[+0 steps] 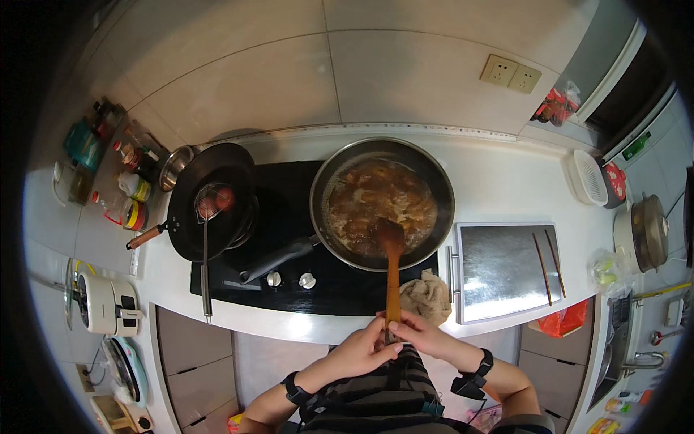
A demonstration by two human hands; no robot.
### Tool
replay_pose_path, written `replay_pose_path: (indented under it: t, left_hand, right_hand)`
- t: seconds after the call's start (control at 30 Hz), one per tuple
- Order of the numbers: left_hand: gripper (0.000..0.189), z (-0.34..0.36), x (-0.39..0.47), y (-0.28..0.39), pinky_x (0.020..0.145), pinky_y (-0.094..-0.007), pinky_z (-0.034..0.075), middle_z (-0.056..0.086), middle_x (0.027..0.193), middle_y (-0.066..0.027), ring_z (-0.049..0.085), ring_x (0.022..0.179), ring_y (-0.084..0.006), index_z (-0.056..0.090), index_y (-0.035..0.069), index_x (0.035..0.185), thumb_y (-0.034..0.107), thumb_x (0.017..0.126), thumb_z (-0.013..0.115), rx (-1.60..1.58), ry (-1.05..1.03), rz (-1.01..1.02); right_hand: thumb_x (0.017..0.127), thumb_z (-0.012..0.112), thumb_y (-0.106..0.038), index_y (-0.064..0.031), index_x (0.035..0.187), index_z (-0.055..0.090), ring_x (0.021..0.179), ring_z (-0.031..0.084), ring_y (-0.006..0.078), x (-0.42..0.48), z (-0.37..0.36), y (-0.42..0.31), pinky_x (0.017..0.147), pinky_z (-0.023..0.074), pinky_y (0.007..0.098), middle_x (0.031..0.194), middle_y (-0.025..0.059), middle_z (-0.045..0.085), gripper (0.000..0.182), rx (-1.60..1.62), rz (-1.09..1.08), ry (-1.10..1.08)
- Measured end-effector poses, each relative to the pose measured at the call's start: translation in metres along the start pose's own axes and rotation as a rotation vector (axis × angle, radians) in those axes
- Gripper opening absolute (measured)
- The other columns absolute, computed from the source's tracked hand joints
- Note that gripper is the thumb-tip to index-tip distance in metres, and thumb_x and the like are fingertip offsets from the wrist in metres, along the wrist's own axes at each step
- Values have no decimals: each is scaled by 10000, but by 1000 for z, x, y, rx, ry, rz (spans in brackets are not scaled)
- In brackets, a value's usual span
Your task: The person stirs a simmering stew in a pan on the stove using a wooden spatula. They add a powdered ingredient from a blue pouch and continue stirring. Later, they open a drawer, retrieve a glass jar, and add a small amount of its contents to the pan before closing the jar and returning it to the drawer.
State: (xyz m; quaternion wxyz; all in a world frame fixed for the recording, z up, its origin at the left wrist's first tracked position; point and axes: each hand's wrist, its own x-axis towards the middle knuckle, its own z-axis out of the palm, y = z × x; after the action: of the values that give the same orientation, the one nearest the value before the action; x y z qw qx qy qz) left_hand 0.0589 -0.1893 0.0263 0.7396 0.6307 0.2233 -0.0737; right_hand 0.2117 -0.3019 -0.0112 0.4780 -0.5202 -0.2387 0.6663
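Note:
My left hand [360, 349] and my right hand [425, 335] meet at the counter's front edge, both closed around the handle of a wooden spatula [394, 282]. The spatula's blade dips into a deep frying pan [445, 217] on the right side of the black cooktop [271, 217]. Chunks of food in bubbling brown sauce [374, 200] fill the pan's bottom; what the chunks are I cannot tell. The pan's black handle [282, 259] points to the left front. Just right of the spatula handle lies a crumpled beige cloth [427, 299].
A wok [181, 217] at left holds a wire skimmer [205, 271] and two round red items [216, 203]. Bottles [133, 187] stand beyond it. At right, chopsticks [542, 268] lie on a metal-faced board [499, 282]. Farther right are a white basket [586, 179] and a lidded pot [648, 233].

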Motion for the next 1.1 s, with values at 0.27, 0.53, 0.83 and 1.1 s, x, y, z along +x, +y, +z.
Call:
replay_pose_path:
  t: [0.27,0.53,0.83,1.1]
  left_hand:
    - [180,-115,-23,17,720,-236,500,678,877,-50,633,807,-104,595,39,1069,172,948,598,234,482,328]
    - [260,-186,-19,14,841,-335,482,660,1002,-133,630,941,-282,616,2,1059,133,843,679,771,815,259]
    - [346,-195,-2,10,722,-378,515,674,913,-126,648,820,-337,645,41,988,250,743,770,936,723,63]
    - [361,-204,2,6,678,-354,524,675,903,-160,658,783,-343,665,20,971,206,693,798,933,677,85]
  right_hand:
    - [901,418,12,-23,1413,381,828,620,211,-53,-45,-75,749,509,288,1170,121,586,515,-137,66,265]
    - [761,563,61,-53,1054,657,709,623,247,-84,-29,-191,630,492,317,908,97,609,328,-1118,-134,444]
    - [743,664,-67,-138,973,655,712,646,220,-12,-32,-166,561,529,336,918,45,571,241,-1651,-185,495]
    - [740,671,-73,-96,1035,648,747,633,215,35,-46,-147,565,529,322,969,63,542,297,-1617,-293,604]
